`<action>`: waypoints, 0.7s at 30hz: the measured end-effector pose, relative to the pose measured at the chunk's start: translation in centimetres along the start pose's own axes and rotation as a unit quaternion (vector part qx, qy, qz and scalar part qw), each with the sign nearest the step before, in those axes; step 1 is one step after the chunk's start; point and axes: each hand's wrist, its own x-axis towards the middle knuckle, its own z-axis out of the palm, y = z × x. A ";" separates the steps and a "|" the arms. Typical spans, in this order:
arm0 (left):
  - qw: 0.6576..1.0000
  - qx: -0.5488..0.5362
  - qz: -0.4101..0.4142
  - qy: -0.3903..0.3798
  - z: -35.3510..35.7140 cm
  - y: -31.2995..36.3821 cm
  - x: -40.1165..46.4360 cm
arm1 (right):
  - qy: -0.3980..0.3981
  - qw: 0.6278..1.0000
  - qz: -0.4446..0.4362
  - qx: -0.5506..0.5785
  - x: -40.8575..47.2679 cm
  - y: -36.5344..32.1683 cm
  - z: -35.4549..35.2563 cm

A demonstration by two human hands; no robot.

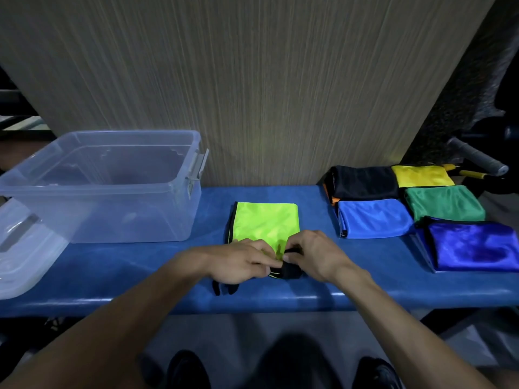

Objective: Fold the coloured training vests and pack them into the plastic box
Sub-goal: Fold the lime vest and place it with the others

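Observation:
A lime-green vest (pixel 265 221) with black trim lies partly folded in the middle of the blue bench (pixel 365 265). My left hand (pixel 241 261) and my right hand (pixel 314 255) meet at its near edge, both pinching the black-trimmed fabric there. The clear plastic box (pixel 106 189) stands empty at the back left. On the right lie folded vests: black (pixel 365 182), yellow (pixel 421 175), green (pixel 445 203), light blue (pixel 373 219) and deep blue (pixel 474 244).
The box's clear lid (pixel 25 248) rests at the far left bench edge. A wood-grain panel (pixel 252 88) rises behind the bench. A grey-handled tool (pixel 477 158) lies at the back right. My shoes (pixel 185 369) show below the bench.

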 end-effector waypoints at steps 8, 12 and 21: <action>0.964 -0.217 0.015 0.153 0.5 -1.5 -1.8 | 0.079 0.997 -0.006 0.025 0.2 0.0 1.1; 0.928 -0.212 -0.001 0.307 -0.3 -2.6 -4.7 | 0.086 0.994 -0.047 -0.050 0.0 -0.6 1.9; 0.961 0.095 -0.210 0.156 2.6 -0.5 -7.6 | 0.084 0.962 -0.141 -0.218 -2.1 -2.9 1.7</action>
